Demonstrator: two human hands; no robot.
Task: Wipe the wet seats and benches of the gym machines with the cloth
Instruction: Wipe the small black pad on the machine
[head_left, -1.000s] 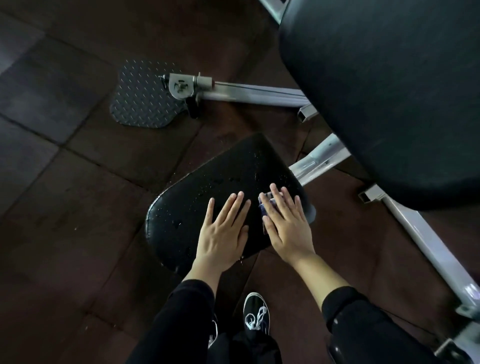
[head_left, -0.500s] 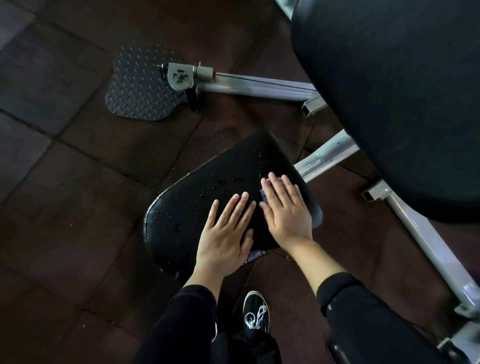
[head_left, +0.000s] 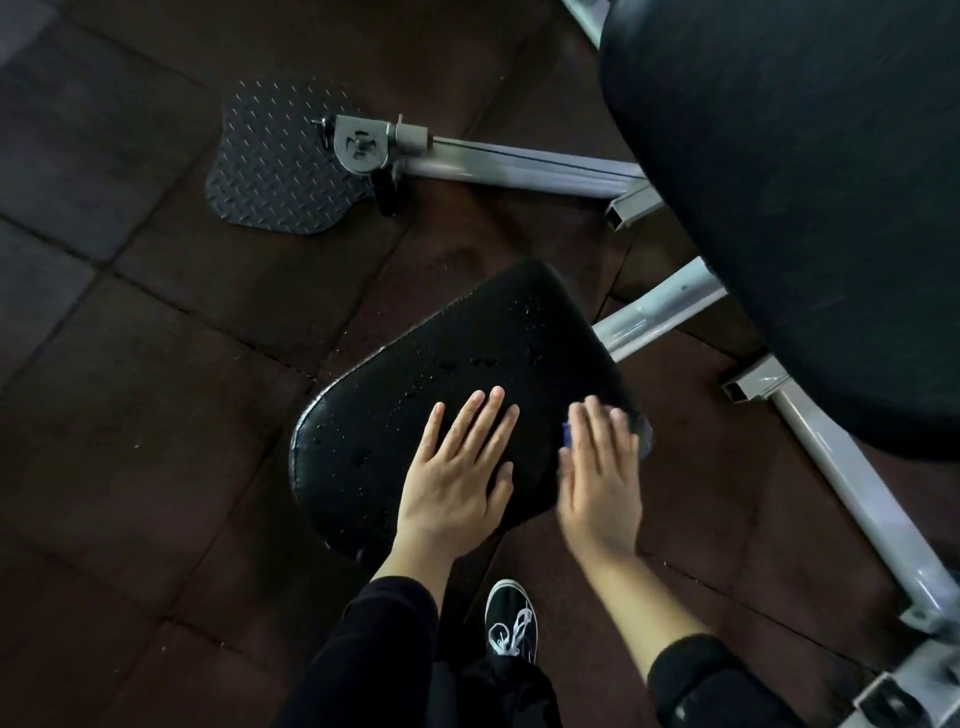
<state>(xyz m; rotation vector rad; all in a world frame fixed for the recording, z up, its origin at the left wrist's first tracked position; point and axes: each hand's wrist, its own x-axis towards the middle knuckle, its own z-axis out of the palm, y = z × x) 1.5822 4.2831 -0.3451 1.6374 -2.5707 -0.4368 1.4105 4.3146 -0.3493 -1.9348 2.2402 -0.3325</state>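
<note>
Head view: gym floor (head_left: 156, 415), dark rubber tiles
Seat (head_left: 467, 353): black pad, droplets
Left hand (head_left: 457, 478): flat on seat
Right hand (head_left: 597, 483): blurred, fingers straight, pressing cloth (head_left: 567, 435) at seat's right edge
Frame (head_left: 519, 166): grey steel

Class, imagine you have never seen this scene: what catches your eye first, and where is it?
Two bare hands lie flat on the small black seat at centre, beaded with water drops: the left hand bare, the right hand pressing a blue cloth. A large black pad fills the upper right.
</note>
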